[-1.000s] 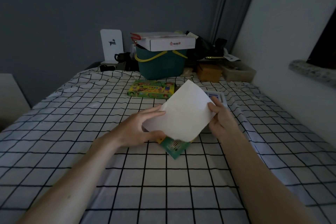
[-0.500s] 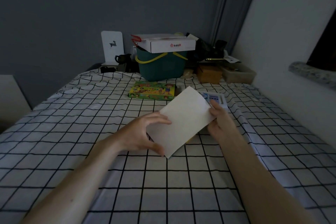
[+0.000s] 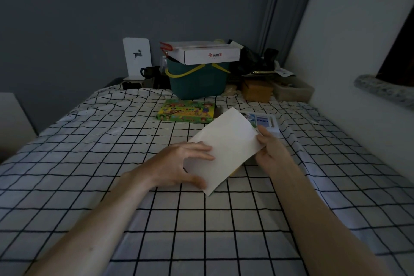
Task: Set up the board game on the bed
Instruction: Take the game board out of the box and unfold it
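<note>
The checked bed (image 3: 112,186) carries a green bin (image 3: 197,83) at its far end, a game box (image 3: 187,111) just before it. Mid-bed, a white folded board (image 3: 226,150) is held tilted — left hand (image 3: 179,163) grips its near edge, right hand (image 3: 272,152) pinches the far edge.

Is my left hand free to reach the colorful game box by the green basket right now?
Probably not yet: the left hand grips the folded white board. The bed toward the game box looks clear.
</note>
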